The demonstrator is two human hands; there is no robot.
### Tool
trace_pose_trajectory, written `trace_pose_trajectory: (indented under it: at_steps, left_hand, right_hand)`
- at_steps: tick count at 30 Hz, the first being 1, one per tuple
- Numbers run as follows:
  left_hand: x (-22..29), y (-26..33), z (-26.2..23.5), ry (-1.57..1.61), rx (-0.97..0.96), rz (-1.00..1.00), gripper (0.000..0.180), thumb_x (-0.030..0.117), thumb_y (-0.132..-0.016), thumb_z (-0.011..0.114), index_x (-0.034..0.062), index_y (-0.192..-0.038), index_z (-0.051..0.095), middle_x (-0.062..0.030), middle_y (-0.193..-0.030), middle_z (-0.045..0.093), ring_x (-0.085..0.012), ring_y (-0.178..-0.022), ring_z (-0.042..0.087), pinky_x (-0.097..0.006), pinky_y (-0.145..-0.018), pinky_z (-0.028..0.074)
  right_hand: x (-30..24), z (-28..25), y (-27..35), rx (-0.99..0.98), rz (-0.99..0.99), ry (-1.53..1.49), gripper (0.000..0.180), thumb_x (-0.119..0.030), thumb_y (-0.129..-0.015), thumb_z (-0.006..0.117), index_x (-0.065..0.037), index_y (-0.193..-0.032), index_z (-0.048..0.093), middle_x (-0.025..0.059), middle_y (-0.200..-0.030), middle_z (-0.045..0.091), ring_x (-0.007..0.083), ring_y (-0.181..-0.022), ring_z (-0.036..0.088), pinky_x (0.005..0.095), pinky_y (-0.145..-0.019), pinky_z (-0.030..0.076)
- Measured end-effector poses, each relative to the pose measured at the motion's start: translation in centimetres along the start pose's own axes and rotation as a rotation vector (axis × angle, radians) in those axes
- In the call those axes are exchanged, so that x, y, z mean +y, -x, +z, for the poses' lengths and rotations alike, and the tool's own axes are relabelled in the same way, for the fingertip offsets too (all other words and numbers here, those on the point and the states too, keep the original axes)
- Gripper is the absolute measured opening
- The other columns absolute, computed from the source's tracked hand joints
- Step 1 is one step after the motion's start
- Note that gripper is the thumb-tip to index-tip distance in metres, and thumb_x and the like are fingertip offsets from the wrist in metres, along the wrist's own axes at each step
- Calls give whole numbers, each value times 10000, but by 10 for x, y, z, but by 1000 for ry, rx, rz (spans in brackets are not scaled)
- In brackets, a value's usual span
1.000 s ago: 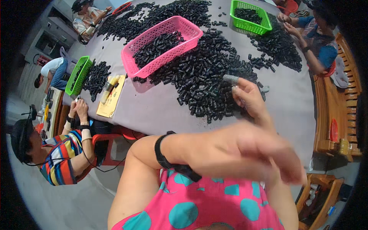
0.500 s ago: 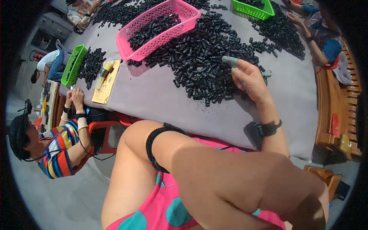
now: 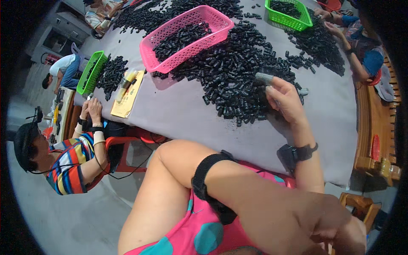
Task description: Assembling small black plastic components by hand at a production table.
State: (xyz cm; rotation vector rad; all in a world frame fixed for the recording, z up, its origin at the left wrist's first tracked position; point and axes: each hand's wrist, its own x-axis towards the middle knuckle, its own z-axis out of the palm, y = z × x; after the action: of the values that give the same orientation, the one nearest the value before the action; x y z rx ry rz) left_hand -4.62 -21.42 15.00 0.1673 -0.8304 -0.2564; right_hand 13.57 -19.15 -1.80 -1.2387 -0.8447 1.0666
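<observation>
Over the near right edge of a pile of small black cylindrical pieces (image 3: 233, 80), my right hand (image 3: 285, 98) hovers with its fingers apart and nothing visible in it. Grey coverings (image 3: 264, 77) wrap two of its fingertips. A black strap with a small device (image 3: 293, 156) circles that wrist. My left arm is bent across my front, very close to the camera, with a black band (image 3: 203, 176) round it. My left hand (image 3: 297, 214) looms large and shadowed at the lower right; its fingers are partly hidden, and I cannot make out their pose.
A pink perforated basket (image 3: 191, 53) partly filled with black pieces stands behind the pile. Green baskets (image 3: 297, 23) (image 3: 92, 73) stand at the far right and left. A yellow envelope (image 3: 127, 95) lies left. A co-worker in a striped shirt (image 3: 70, 163) sits left; others sit around the table (image 3: 182, 114).
The whole view has shifted, so the table and baskets sit slightly lower and further right. My left hand has turned a little near the camera. My right hand stays over the pile.
</observation>
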Motion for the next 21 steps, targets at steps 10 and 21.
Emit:
trace_pose_trajectory:
  at_steps: [10,21]
  left_hand:
    - [-3,-4,-21,-366,-166,170,343,193,-935,587,-57,-1168,558,-141,-1104,610,-186,-982,600,-289,-761,490]
    - [25,8,-15,-385,98,-324,210,133,-933,521,-25,-1051,593,-107,-1048,627,-157,-943,596,-299,-790,481]
  right_hand:
    - [1,-6,-4,-22,-27,28,386,-194,-899,605,-40,-1249,559,-60,-665,476,18,-510,407,161,-438,299]
    - [0,-7,0,-18,-5,1,368,-188,-900,605,-53,-1240,566,-58,-678,492,10,-514,414,158,-435,292]
